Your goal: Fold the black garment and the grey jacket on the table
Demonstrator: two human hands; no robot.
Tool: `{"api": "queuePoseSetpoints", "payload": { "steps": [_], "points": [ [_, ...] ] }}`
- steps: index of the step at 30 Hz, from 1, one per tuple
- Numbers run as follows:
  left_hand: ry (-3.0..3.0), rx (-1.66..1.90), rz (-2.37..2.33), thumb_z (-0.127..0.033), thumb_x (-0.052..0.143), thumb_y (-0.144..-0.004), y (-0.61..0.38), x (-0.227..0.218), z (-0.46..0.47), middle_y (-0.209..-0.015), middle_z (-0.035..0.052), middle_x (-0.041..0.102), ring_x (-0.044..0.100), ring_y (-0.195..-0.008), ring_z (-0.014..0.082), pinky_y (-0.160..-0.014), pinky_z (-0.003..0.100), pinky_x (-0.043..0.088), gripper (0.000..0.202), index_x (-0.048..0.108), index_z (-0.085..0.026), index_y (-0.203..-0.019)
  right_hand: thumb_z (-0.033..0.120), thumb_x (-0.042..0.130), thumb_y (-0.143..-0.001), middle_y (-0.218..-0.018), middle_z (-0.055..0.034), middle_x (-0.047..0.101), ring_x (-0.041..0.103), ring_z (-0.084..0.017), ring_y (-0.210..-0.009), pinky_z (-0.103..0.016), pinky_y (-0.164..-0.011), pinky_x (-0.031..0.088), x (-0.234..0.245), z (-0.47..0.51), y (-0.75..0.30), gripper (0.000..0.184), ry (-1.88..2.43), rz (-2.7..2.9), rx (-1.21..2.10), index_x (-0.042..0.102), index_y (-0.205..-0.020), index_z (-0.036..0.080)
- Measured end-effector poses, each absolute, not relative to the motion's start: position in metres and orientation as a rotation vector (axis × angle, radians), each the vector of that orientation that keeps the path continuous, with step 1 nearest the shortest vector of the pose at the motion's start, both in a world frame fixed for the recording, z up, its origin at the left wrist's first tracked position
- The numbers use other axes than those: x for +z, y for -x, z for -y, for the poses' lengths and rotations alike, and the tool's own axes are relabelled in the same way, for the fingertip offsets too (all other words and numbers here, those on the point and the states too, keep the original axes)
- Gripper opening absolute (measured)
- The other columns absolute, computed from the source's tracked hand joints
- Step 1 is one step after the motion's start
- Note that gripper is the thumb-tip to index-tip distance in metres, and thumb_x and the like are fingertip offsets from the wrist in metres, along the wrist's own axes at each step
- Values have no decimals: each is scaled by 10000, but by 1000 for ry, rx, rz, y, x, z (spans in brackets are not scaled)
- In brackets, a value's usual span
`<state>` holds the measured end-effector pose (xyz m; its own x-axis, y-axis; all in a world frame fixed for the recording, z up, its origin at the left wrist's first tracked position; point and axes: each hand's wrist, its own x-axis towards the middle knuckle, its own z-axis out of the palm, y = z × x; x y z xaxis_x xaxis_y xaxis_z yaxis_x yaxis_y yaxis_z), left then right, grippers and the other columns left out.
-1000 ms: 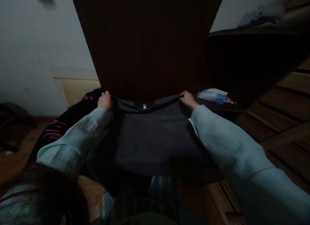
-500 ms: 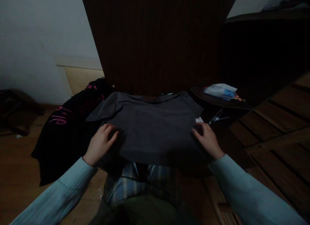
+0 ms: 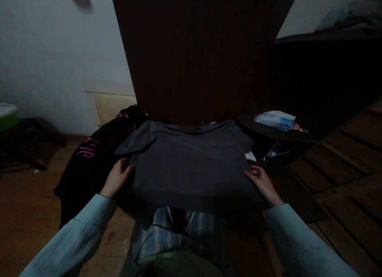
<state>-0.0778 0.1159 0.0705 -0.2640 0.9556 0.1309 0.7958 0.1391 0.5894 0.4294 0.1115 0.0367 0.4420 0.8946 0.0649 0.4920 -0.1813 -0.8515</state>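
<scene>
A dark grey T-shirt (image 3: pixel 191 165) lies spread in front of me, its neckline toward the dark wooden panel and its hem near my lap. My left hand (image 3: pixel 117 177) pinches its left side edge below the sleeve, thumb on top. On the opposite edge, my right hand (image 3: pixel 262 183) grips the fabric between thumb and fingers. Both short sleeves stick out to the sides, the left one creased. What supports the shirt is hidden underneath it.
Black cloth with pink lettering (image 3: pixel 89 153) hangs at the left. A plastic packet (image 3: pixel 276 120) rests on a dark rounded shelf (image 3: pixel 250 123) at the right. Behind the shirt rises a tall dark wooden panel (image 3: pixel 203 58). Wooden slats (image 3: pixel 337 169) lie far right, and a dark stool (image 3: pixel 32 129) stands far left.
My hands have moved outward to the shirt's side edges and closed on the fabric. The shirt's lower part looks pulled wider and flatter. The camera view has shifted slightly.
</scene>
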Motion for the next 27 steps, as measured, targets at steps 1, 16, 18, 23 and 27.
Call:
{"api": "queuePoseSetpoints", "payload": {
  "steps": [1, 16, 18, 23, 27],
  "points": [
    [-1686, 850, -2115, -482, 401, -695, 78, 70, -119, -1012, 101, 598, 587, -900, 224, -775, 344, 486, 596, 464, -139, -1178, 518, 594, -588, -955, -89, 641, 631, -232, -792, -373, -709, 506, 35, -114, -428, 582, 1791, 1205, 581, 532, -1069, 196],
    [-1569, 998, -1914, -317, 376, -643, 80, 98, -98, -1039, 43, 630, 559, -1004, 273, -928, 450, 417, 424, 625, -202, -966, 439, 387, -765, -1043, -50, 627, 551, -240, -1028, -397, -895, 418, 71, -70, -402, 357, 1605, 1256, 189, 635, -950, 259],
    [-1687, 822, -2005, -331, 384, -636, 85, 96, -97, -927, 67, 644, 580, -920, 286, -872, 461, 447, 380, 644, -200, -879, 443, 413, -732, -978, -49, 644, 572, -249, -969, -406, -867, 431, 65, -67, -408, 330, 1682, 1354, 271, 638, -894, 264],
    [-2157, 738, -2140, -353, 370, -705, 75, 103, -111, -1061, 117, 575, 523, -1019, 284, -942, 420, 393, 394, 632, -180, -943, 408, 391, -751, -901, -80, 605, 558, -254, -912, -406, -843, 423, 86, -75, -411, 283, 1744, 1347, -105, 619, -824, 256],
    [-2400, 472, -1915, -317, 345, -771, 18, 114, -140, -1133, 88, 565, 511, -1051, 233, -943, 344, 387, 408, 575, -168, -1074, 360, 350, -807, -902, -76, 611, 565, -217, -892, -349, -815, 438, 114, -105, -360, 291, 1579, 1517, -19, 600, -854, 220]
  ]
}}
